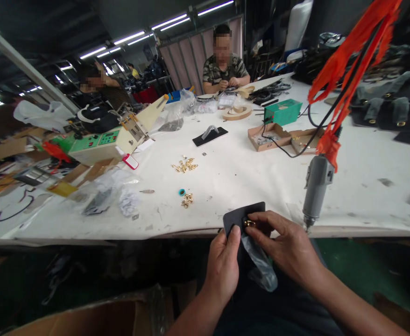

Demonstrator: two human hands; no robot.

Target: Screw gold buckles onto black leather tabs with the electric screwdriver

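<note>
My left hand [224,266] grips the near-left edge of a black leather panel [233,217], its thumb lying on top. Between the thumb and fingers of my right hand [282,238] is a small gold metal buckle [250,223], pinched against the panel's face. A strip of clear plastic wrap [261,266] hangs down from the panel between my hands. Beyond them on the white table [226,177] lie a small pile of gold rings [187,200] beside a teal ring-shaped piece, and a larger pile of gold hardware [185,165]. Another black panel [210,136] with a wrapped handle lies farther back.
A grey electric screwdriver [317,186] hangs at the right on orange strips. Behind it are cardboard trays [268,137] of small parts and a green power box [283,112]. A cream machine [103,142] stands left. A co-worker [225,70] sits across the table.
</note>
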